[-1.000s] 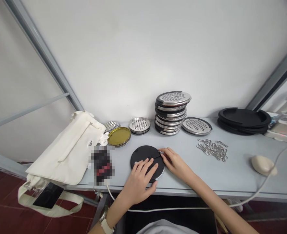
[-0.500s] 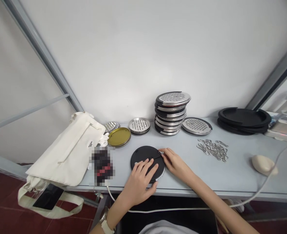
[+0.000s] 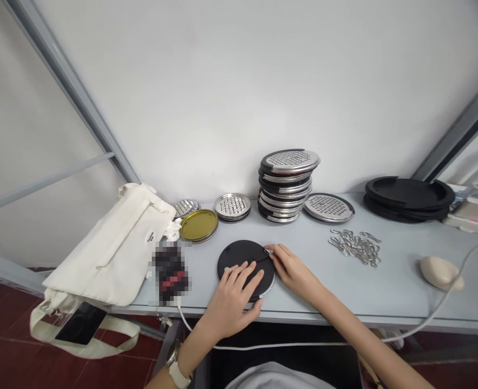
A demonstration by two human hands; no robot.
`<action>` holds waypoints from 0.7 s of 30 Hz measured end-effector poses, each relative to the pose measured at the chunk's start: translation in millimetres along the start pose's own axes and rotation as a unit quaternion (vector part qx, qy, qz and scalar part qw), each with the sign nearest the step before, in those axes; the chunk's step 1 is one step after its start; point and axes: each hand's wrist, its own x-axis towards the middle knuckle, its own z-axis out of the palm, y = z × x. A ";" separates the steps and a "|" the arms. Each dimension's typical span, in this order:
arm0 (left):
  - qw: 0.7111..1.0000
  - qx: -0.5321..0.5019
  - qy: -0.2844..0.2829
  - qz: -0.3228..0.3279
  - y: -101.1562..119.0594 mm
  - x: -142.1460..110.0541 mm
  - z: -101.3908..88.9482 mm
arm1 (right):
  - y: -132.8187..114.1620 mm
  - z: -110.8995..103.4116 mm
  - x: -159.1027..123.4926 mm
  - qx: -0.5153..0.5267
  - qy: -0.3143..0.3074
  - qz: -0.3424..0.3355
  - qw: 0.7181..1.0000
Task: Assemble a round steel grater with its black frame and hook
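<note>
Left hand [image 3: 233,296] lies open on a stiff, seemingly light black disc [image 3: 238,255], best held at its rim, where the half-curled right hand [image 3: 292,268] rests.

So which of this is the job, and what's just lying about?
Likely job: left hand and right hand on the black round disc; stacked perforated steel plates; black rings; loose metal clips.
Lying about: canvas tote bag; phone; cream mouse.

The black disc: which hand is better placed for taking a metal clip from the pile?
Probably the right hand: it sits at the edge of the black disc, nearer the metal clips, while the left hand lies across the disc.
</note>
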 end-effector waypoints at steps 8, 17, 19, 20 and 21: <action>1.000 -0.005 -0.008 -0.006 -0.2 0.6 -0.1 | 1.7 1.2 1.4 0.007 -0.008 0.002 1.000; 1.000 -0.002 -0.021 -0.004 -0.9 -0.3 0.7 | 1.5 1.4 -0.6 0.005 -0.002 0.010 1.000; 1.000 -0.002 -0.017 -0.003 -0.7 -0.3 1.1 | 1.2 1.3 -0.9 0.005 0.000 0.009 1.000; 1.000 -0.002 -0.015 -0.003 -0.6 -0.3 1.2 | 1.0 1.2 -0.9 0.005 0.000 0.008 1.000; 1.000 -0.001 -0.014 -0.003 -0.5 -0.3 1.2 | 0.7 1.1 -0.8 0.004 0.001 0.008 1.000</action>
